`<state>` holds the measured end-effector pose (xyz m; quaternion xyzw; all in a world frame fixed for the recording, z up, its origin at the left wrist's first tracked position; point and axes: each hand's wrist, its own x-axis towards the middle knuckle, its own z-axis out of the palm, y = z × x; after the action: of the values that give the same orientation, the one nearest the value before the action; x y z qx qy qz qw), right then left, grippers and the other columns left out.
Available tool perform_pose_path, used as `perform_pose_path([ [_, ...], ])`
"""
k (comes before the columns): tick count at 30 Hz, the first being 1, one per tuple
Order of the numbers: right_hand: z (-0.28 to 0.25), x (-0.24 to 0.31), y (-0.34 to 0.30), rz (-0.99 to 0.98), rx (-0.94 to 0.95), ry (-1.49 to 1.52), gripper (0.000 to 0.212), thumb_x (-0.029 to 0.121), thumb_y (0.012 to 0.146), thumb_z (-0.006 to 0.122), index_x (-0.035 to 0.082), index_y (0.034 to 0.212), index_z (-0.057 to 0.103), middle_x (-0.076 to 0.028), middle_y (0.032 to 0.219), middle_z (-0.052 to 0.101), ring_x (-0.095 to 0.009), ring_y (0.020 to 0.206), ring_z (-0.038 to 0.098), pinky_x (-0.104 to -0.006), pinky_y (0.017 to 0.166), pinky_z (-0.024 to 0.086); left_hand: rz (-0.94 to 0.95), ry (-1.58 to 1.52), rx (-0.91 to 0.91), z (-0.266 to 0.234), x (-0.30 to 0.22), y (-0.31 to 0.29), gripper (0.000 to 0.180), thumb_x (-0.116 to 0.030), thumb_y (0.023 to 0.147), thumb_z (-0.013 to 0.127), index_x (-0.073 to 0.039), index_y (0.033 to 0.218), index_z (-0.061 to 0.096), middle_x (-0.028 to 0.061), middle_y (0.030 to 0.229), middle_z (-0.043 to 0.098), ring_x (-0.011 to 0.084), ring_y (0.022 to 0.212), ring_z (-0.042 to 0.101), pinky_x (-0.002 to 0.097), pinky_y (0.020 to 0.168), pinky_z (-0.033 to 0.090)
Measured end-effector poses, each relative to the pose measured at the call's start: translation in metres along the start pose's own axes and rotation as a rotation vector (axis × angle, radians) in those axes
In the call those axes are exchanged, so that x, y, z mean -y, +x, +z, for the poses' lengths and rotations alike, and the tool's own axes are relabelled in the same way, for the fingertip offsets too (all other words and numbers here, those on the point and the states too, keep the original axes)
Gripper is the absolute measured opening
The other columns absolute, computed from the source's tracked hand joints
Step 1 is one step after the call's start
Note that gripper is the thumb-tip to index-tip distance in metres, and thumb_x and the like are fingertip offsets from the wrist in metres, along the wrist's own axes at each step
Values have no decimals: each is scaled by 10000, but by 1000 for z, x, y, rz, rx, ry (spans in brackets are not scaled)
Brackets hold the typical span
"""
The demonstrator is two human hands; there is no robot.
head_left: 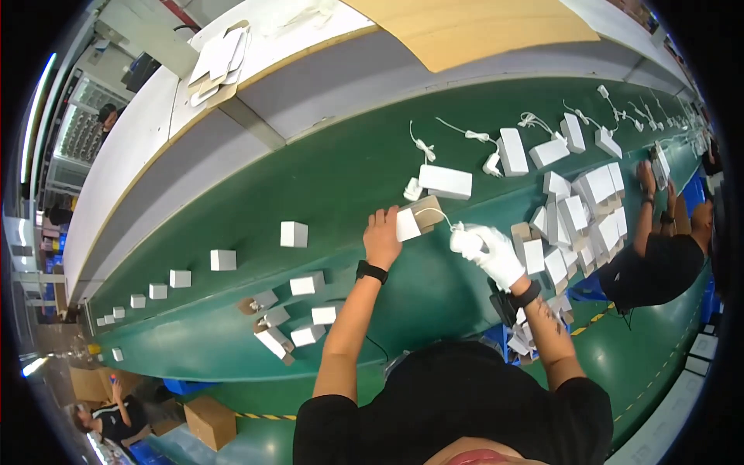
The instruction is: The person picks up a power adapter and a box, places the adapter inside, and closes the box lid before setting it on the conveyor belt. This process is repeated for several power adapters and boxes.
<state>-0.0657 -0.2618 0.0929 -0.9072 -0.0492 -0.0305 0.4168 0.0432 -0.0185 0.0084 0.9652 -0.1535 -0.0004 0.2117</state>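
Observation:
My bare left hand [382, 236] grips a small white carton [407, 225] over the green belt. Its open end, with brown inner flaps, faces right. In a white glove, my right hand [497, 257] is closed on a white power adapter [463, 239], which partly blends with the glove. From the adapter a thin white cable [434, 211] loops to the carton's open end; whether it goes inside is hard to tell. Just beyond the carton lie another white box [446, 182] and a white adapter [413, 188].
Several open cartons are heaped [577, 217] to my right. White adapters with bundled cables [474, 136] line the belt's far side. Closed white boxes [294, 234] stand to the left. A raised shelf [263, 66] runs behind. A co-worker [655, 263] works at the right.

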Motion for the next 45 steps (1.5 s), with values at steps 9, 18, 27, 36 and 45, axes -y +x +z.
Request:
perform_pose_path([
  [9, 7, 31, 11, -232, 370, -76, 248, 192, 789, 600, 95, 1013, 638, -83, 953, 649, -297, 794, 606, -372, 703, 491, 230, -285, 152, -68, -64, -76, 643, -110, 577, 770, -132, 1161, 502, 121, 1026, 579, 348, 940, 568, 419, 779, 503],
  [18, 2, 35, -10, -362, 372, -126, 160, 173, 830, 599, 97, 946, 679, -88, 877, 669, -254, 804, 644, -310, 691, 519, 92, -358, -90, -46, -91, -123, 682, -161, 582, 808, -97, 1183, 491, 124, 1050, 597, 329, 964, 590, 406, 795, 503],
  [27, -16, 38, -36, -279, 198, 4, 172, 212, 833, 569, 151, 938, 691, -93, 843, 676, -250, 809, 652, -314, 689, 518, 148, -401, -217, -56, -101, -135, 665, -165, 597, 812, -79, 1174, 493, 123, 1063, 602, 319, 950, 602, 411, 778, 505],
  [36, -27, 67, -65, -449, -363, -294, 415, 213, 802, 651, 86, 1190, 579, -157, 1110, 621, -267, 966, 632, -318, 800, 519, -25, -480, -253, -54, -127, -151, 727, -110, 595, 787, -57, 1239, 454, 159, 1120, 525, 353, 1035, 527, 399, 866, 465],
  [45, 40, 37, -146, 351, -154, 764, 706, 148, 828, 665, 44, 1410, 280, -131, 1276, 521, -186, 1106, 554, -295, 882, 487, 118, -983, 156, -42, -140, -181, 946, -69, 661, 782, -106, 1448, 259, 161, 1159, 491, 292, 1073, 529, 389, 919, 471],
])
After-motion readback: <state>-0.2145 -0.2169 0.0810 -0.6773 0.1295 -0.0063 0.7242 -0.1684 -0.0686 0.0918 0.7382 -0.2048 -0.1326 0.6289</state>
